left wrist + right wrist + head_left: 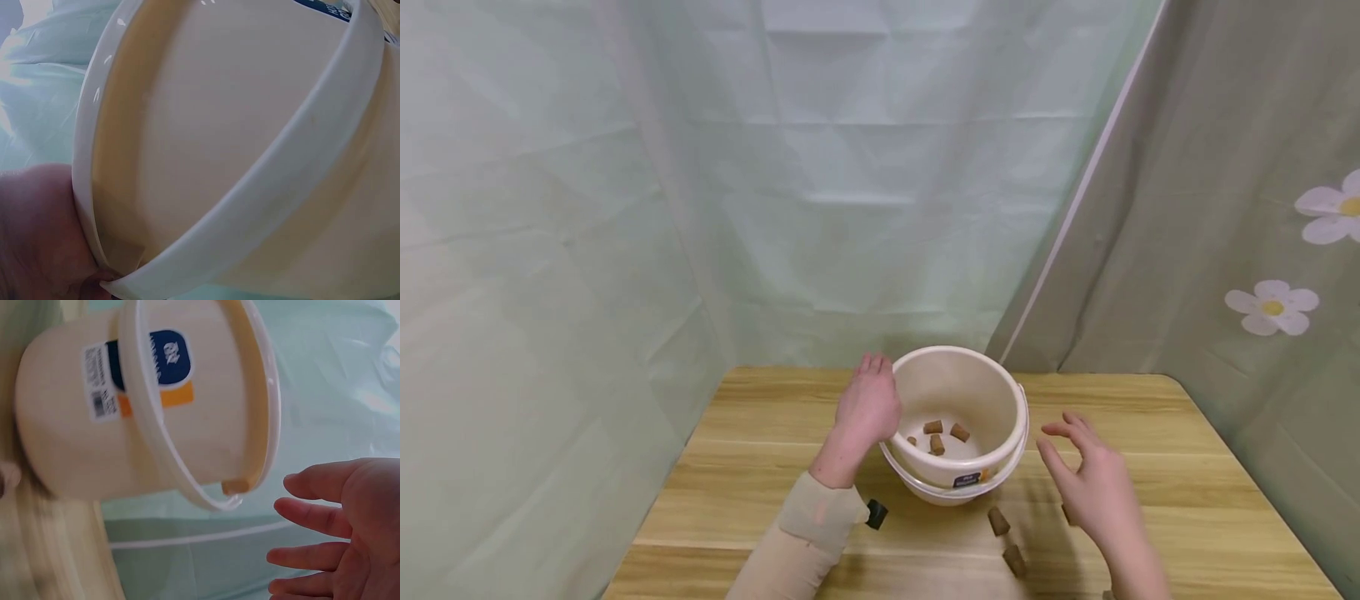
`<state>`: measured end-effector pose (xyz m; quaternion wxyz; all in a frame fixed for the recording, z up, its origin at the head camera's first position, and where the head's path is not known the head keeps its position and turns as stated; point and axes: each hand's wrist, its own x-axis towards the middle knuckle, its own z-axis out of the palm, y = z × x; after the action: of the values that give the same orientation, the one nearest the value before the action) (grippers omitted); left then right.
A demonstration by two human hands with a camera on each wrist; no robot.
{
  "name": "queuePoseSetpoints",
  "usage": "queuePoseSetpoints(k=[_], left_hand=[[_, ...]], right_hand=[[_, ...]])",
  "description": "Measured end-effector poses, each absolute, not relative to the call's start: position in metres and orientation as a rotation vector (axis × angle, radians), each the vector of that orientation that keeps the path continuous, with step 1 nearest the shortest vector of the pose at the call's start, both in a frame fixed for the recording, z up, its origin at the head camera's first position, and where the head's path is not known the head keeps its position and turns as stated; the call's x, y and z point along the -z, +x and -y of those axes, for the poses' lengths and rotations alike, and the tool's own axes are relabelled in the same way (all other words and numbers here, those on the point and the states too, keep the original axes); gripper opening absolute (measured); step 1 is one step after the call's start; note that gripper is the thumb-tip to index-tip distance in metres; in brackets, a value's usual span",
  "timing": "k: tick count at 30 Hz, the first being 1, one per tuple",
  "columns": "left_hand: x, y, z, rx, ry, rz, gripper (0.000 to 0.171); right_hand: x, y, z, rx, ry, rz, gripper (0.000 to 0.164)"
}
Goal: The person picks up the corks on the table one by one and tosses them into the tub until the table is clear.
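Note:
A cream plastic bucket point(917, 457) stands upright on the wooden table, with several brown corks point(936, 445) lying on its bottom. My left hand point(868, 404) holds the bucket's left rim; its fingertips are partly hidden. In the left wrist view, that hand point(37, 234) lies against the rim beside the handle's end. To the right of the bucket and apart from it, my right hand point(1093, 475) hovers with fingers spread and nothing between them. Below the bucket lie two loose corks, a nearer one point(1014, 560) and a farther one point(998, 522). Another cork point(1069, 515) is partly covered by my right hand.
The bucket's white handle point(159, 437) hangs down across its labelled front. A small black object point(876, 514) is beside my left cuff, its kind unclear. Pale green curtains point(850, 208) hang behind and left of the wooden table point(760, 433); a greyish flowered curtain point(1187, 208) hangs at the right.

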<state>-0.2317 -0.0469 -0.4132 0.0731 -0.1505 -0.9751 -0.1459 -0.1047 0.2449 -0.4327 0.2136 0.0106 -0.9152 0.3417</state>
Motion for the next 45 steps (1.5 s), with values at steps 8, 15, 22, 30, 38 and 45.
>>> queuePoseSetpoints(k=[8,15,22,30,38,45], left_hand=[[0.416,-0.231,0.047,0.429,-0.455,2.922,0.048],[0.415,-0.231,0.047,0.43,-0.456,2.932,0.048],[0.414,-0.232,0.047,0.422,-0.455,2.925,0.048],[0.411,-0.233,0.048,0.441,-0.446,2.923,0.048],[0.412,-0.232,0.048,0.441,-0.445,2.926,0.048],[0.413,-0.233,0.047,0.442,-0.453,2.925,0.048]], right_hand=[[0.446,-0.094,-0.263,-0.905,-0.037,2.618,0.029],[0.461,-0.086,-0.279,-0.829,-0.073,2.754,0.04],[0.476,-0.076,-0.296,-0.797,-0.08,2.841,0.044],[0.488,-0.073,-0.307,-0.806,-0.136,2.928,0.046],[0.501,-0.073,-0.313,-0.838,-0.175,3.019,0.045],[0.512,-0.073,-0.318,-0.84,-0.268,3.083,0.055]])
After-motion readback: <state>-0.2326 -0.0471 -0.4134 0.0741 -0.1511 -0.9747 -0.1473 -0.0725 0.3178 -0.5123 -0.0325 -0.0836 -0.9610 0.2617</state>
